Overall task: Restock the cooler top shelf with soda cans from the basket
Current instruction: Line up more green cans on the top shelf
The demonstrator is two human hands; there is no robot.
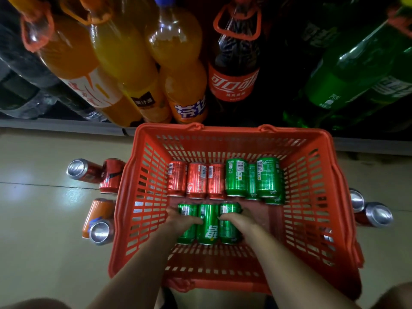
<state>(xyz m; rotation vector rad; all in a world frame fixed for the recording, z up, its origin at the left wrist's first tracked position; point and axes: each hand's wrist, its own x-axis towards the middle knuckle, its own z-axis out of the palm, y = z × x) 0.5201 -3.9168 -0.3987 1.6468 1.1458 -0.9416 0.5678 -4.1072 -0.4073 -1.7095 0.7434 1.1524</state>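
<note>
Three green soda cans (208,223) lie side by side on the floor of the red plastic basket (142,192), in its near half, and both hands are on them: the left hand (181,219) curls over the left can and the right hand (237,219) over the right one, so the trio looks squeezed together between them. Beyond them, against the basket's far wall, sit three red cola cans (197,180) and a cluster of green cans (254,178).

As a judgement, lifting three at once is the risk: the middle can is held only by pressure from its neighbours and could drop out and dent. Loose cans lie on the floor on both sides of the basket, red ones (98,173) and an orange one (98,220) to its left, and could roll or be kicked.

The cooler's top shelf is not in view; only large bottles (124,63) on a low shelf beyond the basket show. The fingertips are hidden behind the cans, and the cans right of the basket (372,214) are partly cut off by its wall
</note>
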